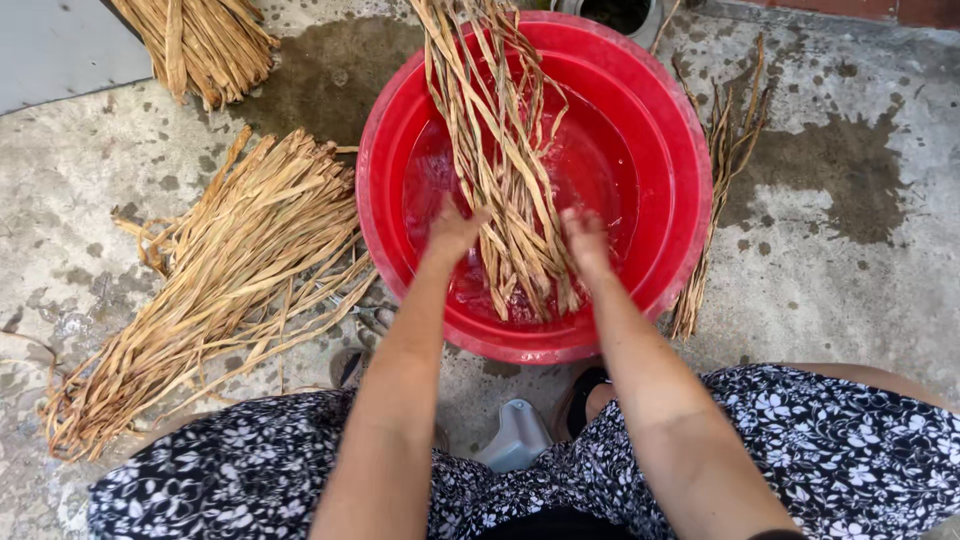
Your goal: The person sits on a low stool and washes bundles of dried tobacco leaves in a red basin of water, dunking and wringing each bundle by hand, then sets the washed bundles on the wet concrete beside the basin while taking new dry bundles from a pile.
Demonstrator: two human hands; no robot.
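— What's around the hands?
— Left hand point(452, 232) and right hand point(585, 240) clasp wet straw point(505, 190) between them in the basin point(680, 150); dry bundle point(230, 270) lies left; thin strands point(715, 200) right.

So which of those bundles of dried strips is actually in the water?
The bundle in the red basin, the wet strips between the left hand and right hand. The big bundle at left, another at top left and the thin one at right lie on concrete.
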